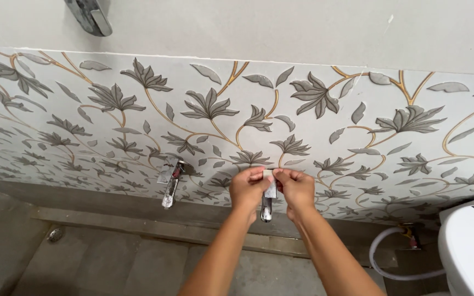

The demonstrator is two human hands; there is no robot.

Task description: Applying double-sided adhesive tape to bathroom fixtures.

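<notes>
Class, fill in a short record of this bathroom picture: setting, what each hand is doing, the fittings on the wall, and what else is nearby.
Setting: bathroom wall of pale tiles with grey leaves and gold stems, grey floor
Left hand: fingers pinch the top of the chrome wall tap
Right hand: fingers on the same tap's top, from the other side
Other fitting: second chrome wall tap, to the left, untouched
Nearby: white toilet at right, white hose beside it, round floor drain

We found no packages, labels, signs or screens anywhere in view; nothing of that kind showed on the wall, the floor or the fittings we saw.
</notes>
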